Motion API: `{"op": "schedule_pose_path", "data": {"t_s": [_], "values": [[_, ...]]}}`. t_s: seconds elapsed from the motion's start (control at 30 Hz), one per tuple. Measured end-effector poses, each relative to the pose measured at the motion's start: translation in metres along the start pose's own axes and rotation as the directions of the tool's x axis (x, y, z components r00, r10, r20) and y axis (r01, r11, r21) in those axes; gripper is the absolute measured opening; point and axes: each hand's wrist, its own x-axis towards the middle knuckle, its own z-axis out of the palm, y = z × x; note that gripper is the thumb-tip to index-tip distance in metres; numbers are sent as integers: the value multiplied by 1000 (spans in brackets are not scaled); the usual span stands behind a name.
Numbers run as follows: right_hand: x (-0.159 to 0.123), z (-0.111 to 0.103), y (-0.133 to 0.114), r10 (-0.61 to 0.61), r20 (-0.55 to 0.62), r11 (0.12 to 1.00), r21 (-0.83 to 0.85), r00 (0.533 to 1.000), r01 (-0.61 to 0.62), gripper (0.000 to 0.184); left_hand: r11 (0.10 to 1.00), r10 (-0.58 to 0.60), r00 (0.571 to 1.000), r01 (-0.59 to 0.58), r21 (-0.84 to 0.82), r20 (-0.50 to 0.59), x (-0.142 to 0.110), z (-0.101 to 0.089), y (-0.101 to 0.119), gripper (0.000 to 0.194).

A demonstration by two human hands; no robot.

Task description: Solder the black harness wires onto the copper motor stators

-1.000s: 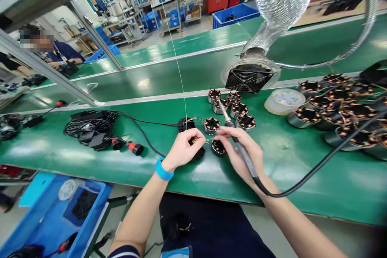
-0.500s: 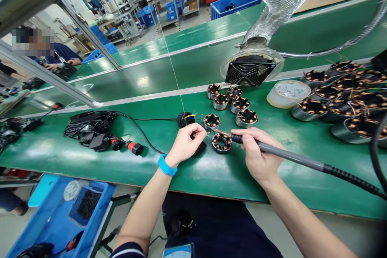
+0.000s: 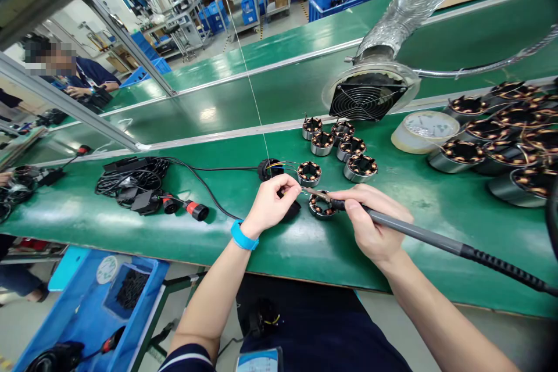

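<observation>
My right hand [image 3: 379,224] grips a soldering iron [image 3: 414,233] like a pen, its tip pointing left. That tip is close to the pinched fingertips of my left hand [image 3: 275,200], which close on a thin wire. A fine strand hangs from above down to this hand. Under the iron sits a motor stator [image 3: 321,209] with copper windings, partly covered by the tool. Another stator [image 3: 309,173] stands just behind it. Beyond my left hand lies a round black housing [image 3: 270,170] with thin coloured wires; a second dark part is mostly hidden by my fingers.
More stators [image 3: 360,168] stand in groups toward the right, near a translucent tape roll [image 3: 425,131]. A fume extractor [image 3: 368,99] hangs over the bench [image 3: 209,244]. Coiled black cables [image 3: 131,183] lie left, with red-black connectors [image 3: 196,210]. A blue bin [image 3: 143,296] stands below; a person [image 3: 87,78] works opposite.
The soldering iron has shifted slightly left, its tip closer to my left fingertips and covering more of the front stator. My left hand keeps its pinch. The view has turned a little.
</observation>
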Motion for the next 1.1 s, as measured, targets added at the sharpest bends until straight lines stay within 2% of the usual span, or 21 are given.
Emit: {"op": "schedule_pose_path", "data": {"t_s": [0.13, 0.37, 0.57, 0.67, 0.87, 1.1], "values": [[0, 0, 0, 33, 7, 999, 21, 999, -33, 22, 1000, -6, 1000, 6, 12, -2, 0, 0, 1, 24], [-4, 1, 4, 58, -82, 998, 42, 995, -55, 21, 1000, -2, 1000, 2, 11, 3, -1, -1, 1, 24], [-3, 0, 3, 49, -24, 999, 16, 999, -48, 22, 1000, 2, 1000, -2, 12, -4, 0, 0, 0, 25], [-1, -1, 1, 7, 11, 1000, 11, 1000, -7, 21, 1000, 1, 1000, -1, -8, -4, 0, 0, -1, 23], [0, -1, 0, -15, 22, 1000, 2, 1000, 15, 22, 1000, 6, 1000, -6, -15, -9, -1, 0, -2, 22], [-4, -1, 3, 19, -101, 999, 38, 995, -15, 20, 1000, 0, 1000, -1, -17, -9, -1, 1, -1, 22]]}}
